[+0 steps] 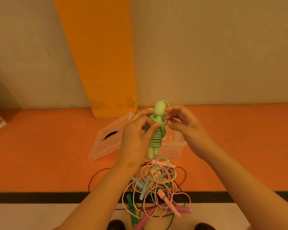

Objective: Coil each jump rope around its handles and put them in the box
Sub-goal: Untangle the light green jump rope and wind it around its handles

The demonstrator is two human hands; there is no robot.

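A light green jump rope [156, 130] is held upright in front of me, its cord wound in tight turns around both handles. My left hand [136, 131] grips the wound handles at their middle. My right hand [181, 123] pinches the loose end of the green cord near the top of the handles. Behind and below the hands stands a clear plastic box [173, 146] on the orange floor, partly hidden by them.
The clear lid [106, 138] leans against the box's left side. A tangled heap of jump ropes [158, 185] in pink, blue, yellow, green and dark red lies on the floor near my feet. An orange pillar [100, 63] rises behind the box.
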